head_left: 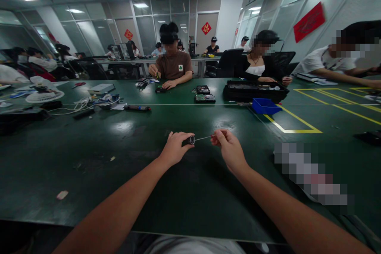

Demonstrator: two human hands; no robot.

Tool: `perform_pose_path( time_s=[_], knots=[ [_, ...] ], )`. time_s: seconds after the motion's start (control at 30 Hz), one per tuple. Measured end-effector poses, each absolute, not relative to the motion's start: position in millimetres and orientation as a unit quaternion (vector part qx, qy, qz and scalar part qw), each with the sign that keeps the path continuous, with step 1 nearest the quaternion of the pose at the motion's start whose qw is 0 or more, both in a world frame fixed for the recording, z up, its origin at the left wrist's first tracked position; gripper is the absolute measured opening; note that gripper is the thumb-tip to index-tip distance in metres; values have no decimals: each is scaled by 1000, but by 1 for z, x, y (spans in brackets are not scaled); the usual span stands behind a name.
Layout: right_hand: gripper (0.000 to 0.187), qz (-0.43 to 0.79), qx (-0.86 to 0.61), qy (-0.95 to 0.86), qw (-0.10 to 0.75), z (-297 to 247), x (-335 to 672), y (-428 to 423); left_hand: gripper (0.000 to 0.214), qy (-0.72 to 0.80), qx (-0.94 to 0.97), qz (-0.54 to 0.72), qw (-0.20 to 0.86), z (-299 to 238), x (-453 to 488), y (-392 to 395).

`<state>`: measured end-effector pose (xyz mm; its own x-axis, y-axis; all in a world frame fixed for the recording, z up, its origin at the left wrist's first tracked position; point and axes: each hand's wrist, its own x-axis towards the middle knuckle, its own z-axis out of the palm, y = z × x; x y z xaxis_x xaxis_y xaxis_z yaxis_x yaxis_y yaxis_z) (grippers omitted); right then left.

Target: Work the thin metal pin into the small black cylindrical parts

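Between thumb and fingers, my left hand (175, 147) grips a short dark cylinder (188, 140) whose shiny round end faces right. My right hand (229, 147) pinches the small reddish handle of a thin metal-shafted tool (203, 138), possibly a screwdriver. The shaft points left, and its tip reaches the cylinder's round end; whether it goes inside is too small to tell. Both hands are held over the green table (166, 202), close to each other.
Across the table a person (175, 63) handles small parts near hard drives (204, 98). A blue bin (266, 106) stands by a long black housing (254, 90). A cylindrical tool (137, 108), cables and a white fan (44, 91) lie left. A blurred-out object (309, 176) lies right.
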<state>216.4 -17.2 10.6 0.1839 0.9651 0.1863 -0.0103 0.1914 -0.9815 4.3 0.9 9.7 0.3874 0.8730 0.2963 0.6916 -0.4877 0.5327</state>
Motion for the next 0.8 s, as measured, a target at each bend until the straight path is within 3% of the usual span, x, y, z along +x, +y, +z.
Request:
perform_pose_path(
  time_s=[0.53,0.8],
  knots=[
    [27,383,-491,-515,590,13,215,-19,37,476,813,278,187,11,4,-1],
    [35,321,-549,-581,508,29,219,-27,37,472,819,274,176,8,1,1]
  ],
)
